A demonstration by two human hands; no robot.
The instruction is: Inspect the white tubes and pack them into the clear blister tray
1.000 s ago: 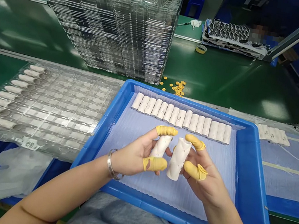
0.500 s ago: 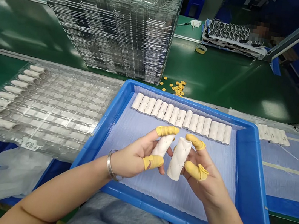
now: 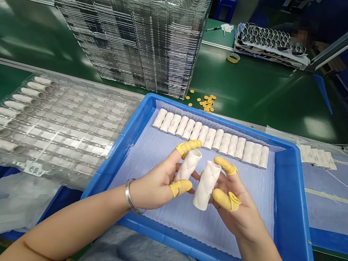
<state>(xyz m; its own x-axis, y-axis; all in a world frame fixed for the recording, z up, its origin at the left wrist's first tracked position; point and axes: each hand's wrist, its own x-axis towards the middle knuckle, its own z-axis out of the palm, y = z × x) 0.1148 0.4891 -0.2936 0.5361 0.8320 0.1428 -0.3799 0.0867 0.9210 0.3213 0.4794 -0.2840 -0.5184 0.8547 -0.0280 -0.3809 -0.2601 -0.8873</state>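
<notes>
My left hand (image 3: 158,181) grips a short white tube (image 3: 187,166) between yellow-cotted thumb and forefinger. My right hand (image 3: 236,199) holds a second, slightly larger white tube (image 3: 206,186) upright against its fingers, and its two cotted fingers are spread around it. The tubes stand close together, and their surfaces look rough and mottled. Both hands are above a blue plastic tray (image 3: 197,110) lined with a pale blue sheet (image 3: 155,163). Beyond them, a row of several white tubes (image 3: 211,139) lies side by side on the sheet.
At left, a clear blister tray (image 3: 52,119) holds several white tubes. A tall stack of clear trays (image 3: 121,23) rises behind, with scattered gold discs (image 3: 207,102) beside it. White pieces (image 3: 316,157) lie on a blue-sheeted area at right. A person (image 3: 299,35) sits far back.
My left hand has tilted its tube and risen slightly, with the forefinger now higher on the tube's top end. The right hand and its tube have barely moved.
</notes>
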